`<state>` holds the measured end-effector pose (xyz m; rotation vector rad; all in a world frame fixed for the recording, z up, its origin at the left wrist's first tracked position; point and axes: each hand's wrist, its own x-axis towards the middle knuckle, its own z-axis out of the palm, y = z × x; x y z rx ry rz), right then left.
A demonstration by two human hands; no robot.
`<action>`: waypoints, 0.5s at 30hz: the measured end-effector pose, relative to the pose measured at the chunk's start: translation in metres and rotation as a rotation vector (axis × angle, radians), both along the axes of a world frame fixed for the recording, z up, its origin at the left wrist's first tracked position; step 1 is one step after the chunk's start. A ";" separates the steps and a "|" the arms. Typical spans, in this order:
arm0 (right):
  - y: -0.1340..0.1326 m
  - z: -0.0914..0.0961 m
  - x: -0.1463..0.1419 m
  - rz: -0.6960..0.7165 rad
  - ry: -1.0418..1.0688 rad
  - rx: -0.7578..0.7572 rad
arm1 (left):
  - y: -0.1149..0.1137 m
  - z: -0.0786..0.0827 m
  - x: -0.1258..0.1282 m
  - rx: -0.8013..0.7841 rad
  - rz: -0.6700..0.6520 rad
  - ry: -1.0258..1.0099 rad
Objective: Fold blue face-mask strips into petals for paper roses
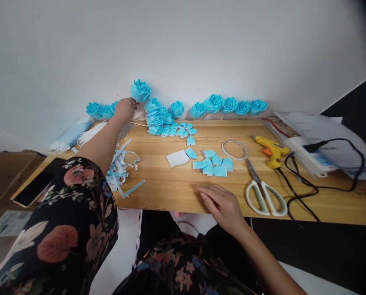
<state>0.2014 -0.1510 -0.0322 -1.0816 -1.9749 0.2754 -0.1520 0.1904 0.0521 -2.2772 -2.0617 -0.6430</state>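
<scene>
Up against the wall at the back left, my left hand [126, 109] is closed at the base of a blue artificial flower [140, 91]. A cluster of similar blue flowers [155, 116] lies just to the right of that hand. My right hand [221, 205] rests at the table's front edge, holding nothing, its fingers loosely extended. Beyond it are cut blue petals [214, 162] and a white piece of material [177, 158]. More petals [179, 129] lie in rows beside the flower cluster.
A roll of tape [234, 150], white-handled scissors [264, 196] and a yellow glue gun [273, 150] lie at right. Black cords run to a power strip [312, 157] beside papers [330, 135]. Trimmed strips [118, 172], folded blue masks [72, 135] and a phone [38, 182] are at left.
</scene>
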 end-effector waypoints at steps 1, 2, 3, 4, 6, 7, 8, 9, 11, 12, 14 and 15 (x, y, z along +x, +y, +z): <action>0.000 0.000 0.000 0.000 0.001 0.003 | 0.000 -0.002 0.001 -0.013 0.003 0.014; 0.000 0.000 0.000 0.001 0.003 0.003 | -0.001 -0.004 0.001 -0.023 0.004 0.024; 0.000 0.000 0.000 0.003 0.003 0.000 | -0.001 -0.006 0.002 -0.026 -0.001 0.029; 0.000 0.001 0.000 0.005 0.003 -0.005 | -0.001 -0.007 0.003 -0.024 -0.006 0.030; -0.001 0.001 0.000 0.006 -0.001 -0.015 | -0.002 -0.011 0.004 -0.010 -0.015 0.031; -0.001 0.001 0.000 0.006 -0.003 -0.017 | -0.001 -0.013 0.004 -0.002 -0.018 0.033; -0.001 0.001 0.000 0.005 -0.004 -0.014 | -0.001 -0.014 0.005 0.005 -0.016 0.038; -0.001 0.001 0.000 0.003 -0.003 -0.012 | -0.001 -0.016 0.005 0.009 -0.012 0.047; 0.000 0.001 0.000 0.006 0.000 -0.001 | -0.001 -0.018 0.007 0.017 0.010 0.074; 0.000 0.001 0.000 0.006 0.001 0.003 | -0.001 -0.019 0.007 0.015 0.024 0.090; 0.000 0.001 -0.001 0.007 0.003 0.017 | -0.001 -0.020 0.009 0.000 0.061 0.117; 0.000 0.001 -0.001 0.010 0.004 0.026 | -0.001 -0.019 0.009 -0.009 0.084 0.124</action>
